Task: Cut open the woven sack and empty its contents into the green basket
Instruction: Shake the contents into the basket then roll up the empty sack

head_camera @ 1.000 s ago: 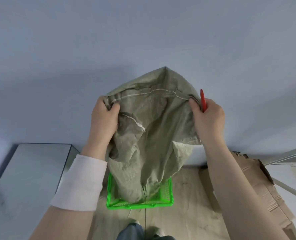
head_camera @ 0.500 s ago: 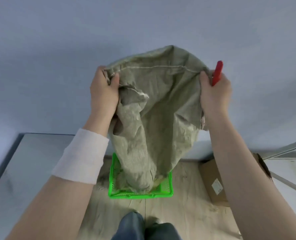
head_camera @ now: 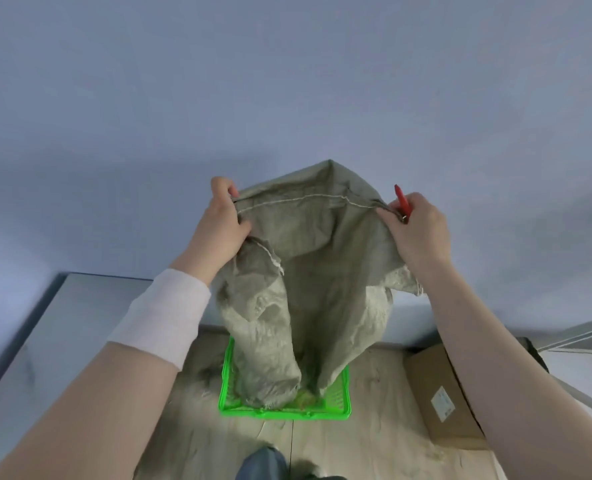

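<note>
The sack (head_camera: 308, 271) is held up before a pale wall (head_camera: 287, 81), its stitched seam uppermost and its lower end hanging down into the basket (head_camera: 284, 414), which stands on the wooden floor (head_camera: 374, 445). The seam's left corner is grasped by the left hand (head_camera: 223, 226), with the fingers curled over the edge. The right corner is pinched by the right hand (head_camera: 419, 230). A red tool (head_camera: 400, 199) is clamped in the same hand, with its tip standing up above the fingers. The kind of tool cannot be told.

The cloth is creased and slack between the hands, and a loose fold hangs below the left hand. A yellowish mass (head_camera: 305, 398) is noted at the sack's lower end, inside the basket. Its nature cannot be told.

A white band (head_camera: 163, 317) is worn on the left forearm. A cardboard box (head_camera: 440, 393) with a white label lies on the floor right of the basket, apart from it. A grey top (head_camera: 45, 341) is seen at left.
</note>
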